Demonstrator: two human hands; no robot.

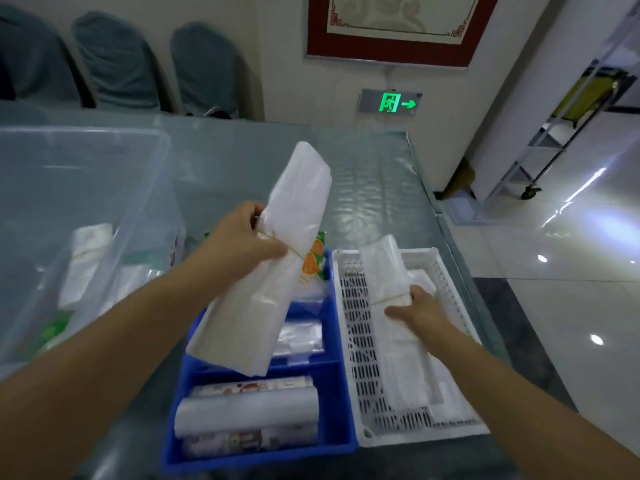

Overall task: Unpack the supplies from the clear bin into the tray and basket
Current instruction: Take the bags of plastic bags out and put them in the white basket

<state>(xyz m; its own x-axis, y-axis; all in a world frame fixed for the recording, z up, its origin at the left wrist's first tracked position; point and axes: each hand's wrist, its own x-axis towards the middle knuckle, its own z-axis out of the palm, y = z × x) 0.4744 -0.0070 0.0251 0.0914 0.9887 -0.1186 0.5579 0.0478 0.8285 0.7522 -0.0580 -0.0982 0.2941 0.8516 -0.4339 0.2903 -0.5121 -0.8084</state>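
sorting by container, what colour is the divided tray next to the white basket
Blue tray, clearest in the head view.

left hand (247, 237) gripping white bag bundle (273, 271), right hand (417, 311) pressing packet (391, 289) into basket (349, 341)

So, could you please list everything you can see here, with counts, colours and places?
clear bin: one, transparent, left on the table; white packs still inside.
blue tray: one, blue, divided, centre front.
rolls: about three, pale with printed wraps, near compartment of the tray.
clear bags: some, transparent, middle compartment.
orange-printed packet: one, far end of the tray.
white basket: one, slotted, right of the tray.
white bundle in basket: one, white, lying lengthwise.
raised white bundle: one, white, tilted above the tray.
table: one, grey-green.
chairs: three, grey covers, by the wall.
exit sign: one, green, low on the wall.
left hand: grip closed on the raised bundle.
right hand: on the basket bundle.
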